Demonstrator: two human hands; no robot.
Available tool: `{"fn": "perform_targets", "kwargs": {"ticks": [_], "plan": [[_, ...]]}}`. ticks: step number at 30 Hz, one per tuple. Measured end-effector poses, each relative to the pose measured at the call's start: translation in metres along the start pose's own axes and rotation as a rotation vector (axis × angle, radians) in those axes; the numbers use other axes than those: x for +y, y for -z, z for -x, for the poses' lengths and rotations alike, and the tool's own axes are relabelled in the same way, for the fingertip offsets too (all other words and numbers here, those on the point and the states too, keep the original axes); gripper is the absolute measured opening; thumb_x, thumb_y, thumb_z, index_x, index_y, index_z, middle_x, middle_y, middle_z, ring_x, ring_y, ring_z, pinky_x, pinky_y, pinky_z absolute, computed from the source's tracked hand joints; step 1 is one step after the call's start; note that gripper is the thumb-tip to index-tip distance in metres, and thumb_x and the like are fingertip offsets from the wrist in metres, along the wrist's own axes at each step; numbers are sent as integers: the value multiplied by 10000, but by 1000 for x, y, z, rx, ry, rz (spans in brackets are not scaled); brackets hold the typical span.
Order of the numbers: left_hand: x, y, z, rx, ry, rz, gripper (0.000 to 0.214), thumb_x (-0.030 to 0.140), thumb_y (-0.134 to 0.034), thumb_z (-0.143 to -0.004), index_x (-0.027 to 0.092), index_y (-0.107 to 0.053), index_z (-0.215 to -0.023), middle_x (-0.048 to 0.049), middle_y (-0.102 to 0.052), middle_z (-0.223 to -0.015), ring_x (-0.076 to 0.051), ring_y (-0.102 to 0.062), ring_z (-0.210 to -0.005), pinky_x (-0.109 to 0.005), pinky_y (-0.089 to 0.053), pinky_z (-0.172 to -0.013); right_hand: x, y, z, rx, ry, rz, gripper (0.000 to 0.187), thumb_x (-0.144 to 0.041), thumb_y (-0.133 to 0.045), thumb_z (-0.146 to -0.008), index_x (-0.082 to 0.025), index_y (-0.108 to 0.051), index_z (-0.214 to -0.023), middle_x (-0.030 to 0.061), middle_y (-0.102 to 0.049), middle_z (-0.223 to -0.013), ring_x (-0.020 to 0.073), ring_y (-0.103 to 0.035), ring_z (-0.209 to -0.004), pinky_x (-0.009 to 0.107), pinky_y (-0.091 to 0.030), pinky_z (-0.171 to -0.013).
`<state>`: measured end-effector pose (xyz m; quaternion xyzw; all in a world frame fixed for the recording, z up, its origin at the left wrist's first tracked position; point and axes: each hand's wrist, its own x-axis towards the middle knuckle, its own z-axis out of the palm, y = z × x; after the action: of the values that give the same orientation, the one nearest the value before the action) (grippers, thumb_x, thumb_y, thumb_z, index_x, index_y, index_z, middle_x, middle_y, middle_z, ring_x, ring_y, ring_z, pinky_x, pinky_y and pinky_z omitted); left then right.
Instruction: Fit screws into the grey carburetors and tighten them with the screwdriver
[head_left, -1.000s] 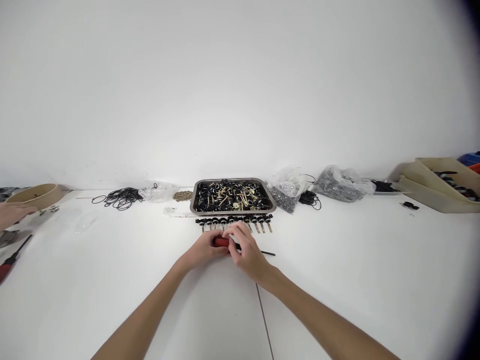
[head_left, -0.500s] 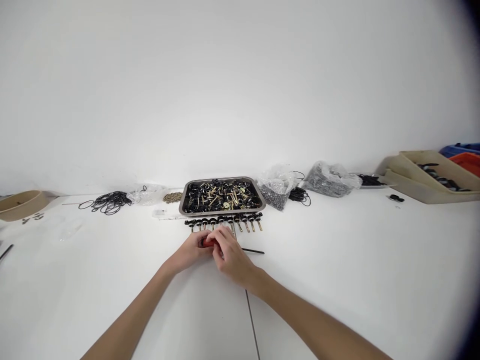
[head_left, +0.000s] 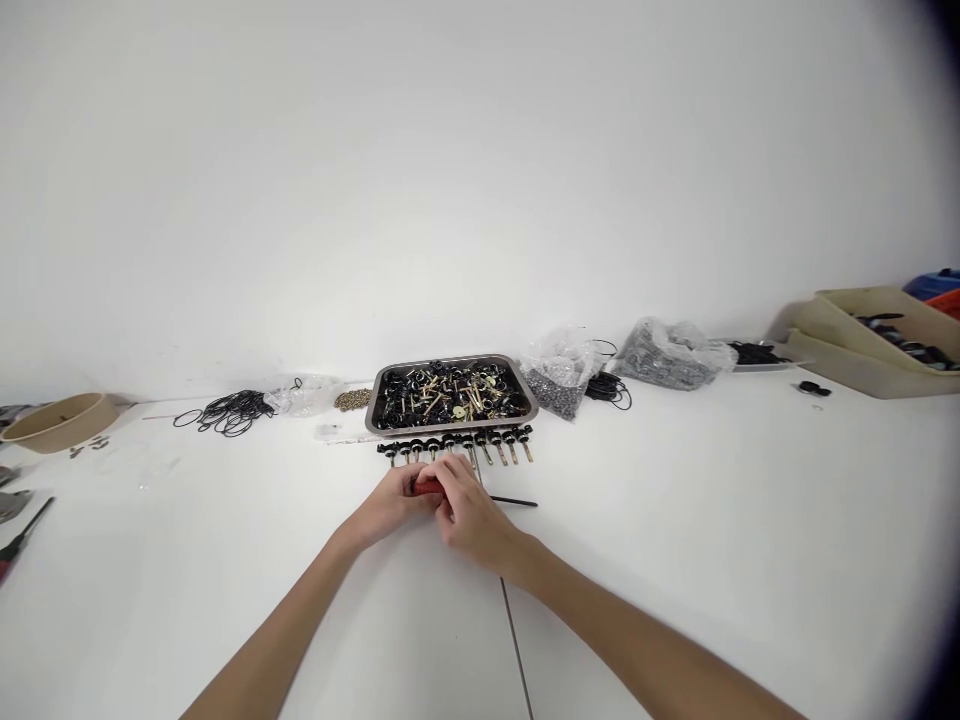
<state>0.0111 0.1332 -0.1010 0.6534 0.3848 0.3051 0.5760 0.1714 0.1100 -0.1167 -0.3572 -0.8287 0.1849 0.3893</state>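
My left hand and my right hand are together over the table, just in front of a row of small parts. Both have curled fingers around a red handle, which looks like a screwdriver's. Past my right hand a thin black shaft sticks out to the right, in line with the handle; the stretch between is hidden. Something dark shows at the handle's left end by my left fingers, too small to name. The row of parts has black heads and brass-coloured stems pointing toward me.
Behind the row stands a metal tray heaped with black and brass pieces. Black cord rings, brass bits and plastic bags of dark parts line the wall. Bins stand right; a tan bowl and another screwdriver lie left.
The view has shifted slightly, so things on the table appear a little further right and more shows at the left edge. Both hands keep their hold on the red handle.
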Motion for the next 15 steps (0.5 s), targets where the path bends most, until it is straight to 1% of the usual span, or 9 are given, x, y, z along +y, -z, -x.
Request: {"fn": "perform_targets", "kwargs": {"ticks": [5,10,15], "plan": [[-1,0,0,15,1,-9,225,293,-699,-705,126,-575,-789,1,-529,-753,-120,-483,-725,-221,-378,-646,1,0,-1,-3,2,3,418,70,-397,-664,-172,-480,-996,69,-456,-1018,202,-401,-995,349,-436,-857],[-2,1,-2,12,-5,-9,255,317,-698,-716,121,-597,-844,-18,-559,-796,-139,-507,-763,-239,-394,-677,1,0,-1,-5,1,11,426,67,-400,-665,-175,-482,-1005,72,-456,-1013,208,-404,-1002,352,-442,-853],[-1,0,-1,14,-9,4,241,305,-702,-708,126,-606,-839,-18,-572,-799,-143,-518,-767,-242,-407,-685,-1,1,-1,-24,4,34,428,52,-411,-682,-178,-480,-1036,76,-458,-1021,212,-405,-973,364,-448,-834]]}}
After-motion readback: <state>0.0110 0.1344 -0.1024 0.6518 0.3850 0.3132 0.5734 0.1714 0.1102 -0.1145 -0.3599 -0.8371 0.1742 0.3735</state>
